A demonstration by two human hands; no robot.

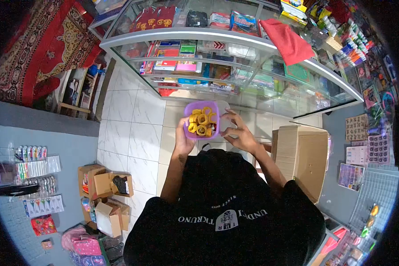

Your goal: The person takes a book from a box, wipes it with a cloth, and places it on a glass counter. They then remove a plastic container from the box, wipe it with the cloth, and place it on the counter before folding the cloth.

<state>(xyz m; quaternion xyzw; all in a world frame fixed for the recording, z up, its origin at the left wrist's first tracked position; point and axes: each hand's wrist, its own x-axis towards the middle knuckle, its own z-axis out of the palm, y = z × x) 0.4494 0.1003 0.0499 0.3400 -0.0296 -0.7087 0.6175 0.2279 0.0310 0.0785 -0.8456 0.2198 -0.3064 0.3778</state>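
A purple plastic container (190, 107) is held in front of my body, its top uncovered. Several yellow ring-shaped pieces (202, 119) lie piled inside it. My left hand (184, 138) is closed around the container's left side. On the other side, my right hand (240, 134) has its fingers curled at the edge of a clear lid (224, 106), which overlaps the container's right wall in this view.
A glass display case (235, 40) full of packaged goods stands ahead, a red cloth (289, 42) draped over its edge. An open cardboard box (303, 155) is on my right. More cartons (108, 217) and pink bags (82, 244) sit at the left on the tiled floor (137, 128).
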